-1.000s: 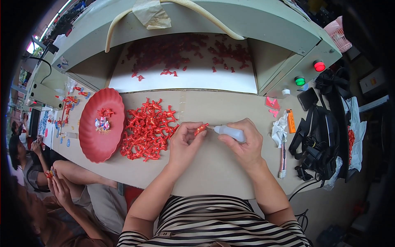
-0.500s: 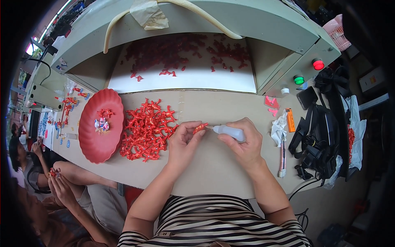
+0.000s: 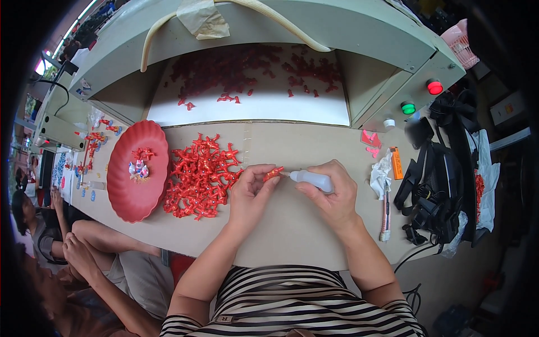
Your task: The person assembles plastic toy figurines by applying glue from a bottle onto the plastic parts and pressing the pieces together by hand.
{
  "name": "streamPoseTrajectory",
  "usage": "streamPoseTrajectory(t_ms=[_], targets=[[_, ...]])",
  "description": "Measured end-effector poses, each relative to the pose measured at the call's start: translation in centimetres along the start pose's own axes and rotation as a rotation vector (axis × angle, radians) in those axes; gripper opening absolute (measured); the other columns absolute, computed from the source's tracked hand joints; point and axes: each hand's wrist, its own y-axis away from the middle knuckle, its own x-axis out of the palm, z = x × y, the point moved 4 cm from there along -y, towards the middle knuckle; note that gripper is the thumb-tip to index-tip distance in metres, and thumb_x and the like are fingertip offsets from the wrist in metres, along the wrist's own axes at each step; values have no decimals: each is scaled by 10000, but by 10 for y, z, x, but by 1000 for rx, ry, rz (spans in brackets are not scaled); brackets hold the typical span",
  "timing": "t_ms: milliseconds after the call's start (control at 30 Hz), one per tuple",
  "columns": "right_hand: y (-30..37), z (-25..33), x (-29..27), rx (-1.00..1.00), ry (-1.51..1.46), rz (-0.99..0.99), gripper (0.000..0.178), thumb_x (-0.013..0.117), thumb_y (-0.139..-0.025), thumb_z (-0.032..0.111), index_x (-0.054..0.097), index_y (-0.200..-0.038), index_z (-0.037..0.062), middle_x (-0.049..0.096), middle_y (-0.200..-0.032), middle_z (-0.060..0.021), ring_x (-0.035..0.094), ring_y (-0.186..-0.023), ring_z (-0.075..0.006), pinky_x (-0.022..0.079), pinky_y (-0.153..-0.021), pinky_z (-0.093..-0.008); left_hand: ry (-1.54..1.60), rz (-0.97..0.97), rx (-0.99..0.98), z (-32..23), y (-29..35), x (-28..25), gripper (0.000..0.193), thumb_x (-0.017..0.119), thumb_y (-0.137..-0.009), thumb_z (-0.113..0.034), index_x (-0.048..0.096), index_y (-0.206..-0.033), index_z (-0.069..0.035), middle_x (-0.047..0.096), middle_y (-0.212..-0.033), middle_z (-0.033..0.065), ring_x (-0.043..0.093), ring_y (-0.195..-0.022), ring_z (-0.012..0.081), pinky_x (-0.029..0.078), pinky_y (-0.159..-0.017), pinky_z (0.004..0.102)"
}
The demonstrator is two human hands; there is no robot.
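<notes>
Between the fingertips of my left hand (image 3: 251, 194) is a small red figurine (image 3: 273, 173). My right hand (image 3: 335, 194) grips a white squeeze bottle (image 3: 314, 180), tilted with its thin nozzle pointing left. The nozzle tip is at the figurine's right end; whether it touches cannot be made out. Just left of my left hand lies a heap of shiny red figurines (image 3: 199, 177). Beyond it stands a red scalloped plate (image 3: 137, 197) holding a few red pieces and some white-and-blue figurines (image 3: 138, 169).
A grey machine (image 3: 382, 42) spans the back, with many red pieces on the white surface inside. At right lie white tissue (image 3: 381, 173), an orange box (image 3: 397, 163), a brush-like tool (image 3: 385, 219) and black straps (image 3: 429, 185). Co-workers (image 3: 84, 264) sit at left.
My hands, the figurine and the bottle stay almost in place. At left, the nearer co-worker's hand has shifted, and the red piece in it no longer shows.
</notes>
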Motion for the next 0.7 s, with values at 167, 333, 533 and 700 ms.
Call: streamPoseTrajectory(t_ms=[167, 333, 533, 700], targets=[[0, 0, 0, 13, -7, -2, 313, 757, -627, 181, 541, -816, 56, 568, -732, -62, 527, -639, -225, 419, -576, -304, -27, 28, -34, 0, 0, -1, 231, 548, -817, 3, 473, -1035, 17, 578, -969, 95, 567, -887, 135, 465, -771, 241], [-1, 1, 0, -23, 14, -13, 313, 759, -622, 178, 543, -814, 57, 569, -730, -62, 525, -633, -226, 418, -574, -304, -29, 9, 1, 2, -1, -1, 219, 558, -810, -3, 495, -1019, 2, 579, -965, 74, 570, -833, 107, 465, -723, 216], [0, 0, 1, -62, 41, -2, 310, 760, -617, 182, 544, -800, 56, 564, -712, -61, 511, -613, -224, 412, -563, -307, -30, -8, 53, 3, 0, -1, 208, 575, -799, -12, 521, -1000, -8, 555, -983, 60, 574, -774, 85, 467, -664, 191], [-2, 3, 2, -80, 59, -3, 311, 763, -611, 187, 543, -786, 54, 561, -695, -61, 508, -606, -223, 407, -561, -306, -32, -19, 55, 4, 0, -2, 198, 576, -796, -10, 529, -988, -6, 544, -996, 64, 574, -771, 87, 469, -658, 193]])
